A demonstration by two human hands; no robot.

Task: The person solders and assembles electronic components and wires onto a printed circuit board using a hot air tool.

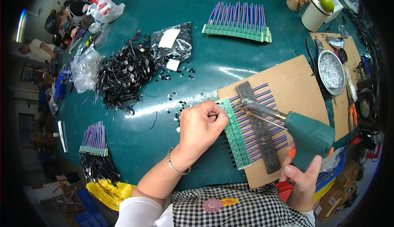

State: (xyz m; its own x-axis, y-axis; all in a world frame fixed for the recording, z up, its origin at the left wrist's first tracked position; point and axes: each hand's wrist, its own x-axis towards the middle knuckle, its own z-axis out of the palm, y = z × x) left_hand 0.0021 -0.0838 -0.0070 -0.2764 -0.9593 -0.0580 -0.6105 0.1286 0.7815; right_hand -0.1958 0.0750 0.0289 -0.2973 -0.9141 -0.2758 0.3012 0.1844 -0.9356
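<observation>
My right hand is closed round the handle of a green soldering gun. Its metal tip reaches left over the upper end of a green circuit board strip. My left hand is pinched at the strip's left edge, near that tip. A small dark part shows between its fingers, mostly hidden. Thin striped wires run right from the strip, and a dark flat bar lies across them. Several black parts stick out along the strip's lower left edge. Strip, wires and bar rest on a cardboard sheet.
Left of centre lie a heap of black cables, a bag of black parts and loose small components. Wired board strips lie at the back. A round metal dish and a white cup stand right.
</observation>
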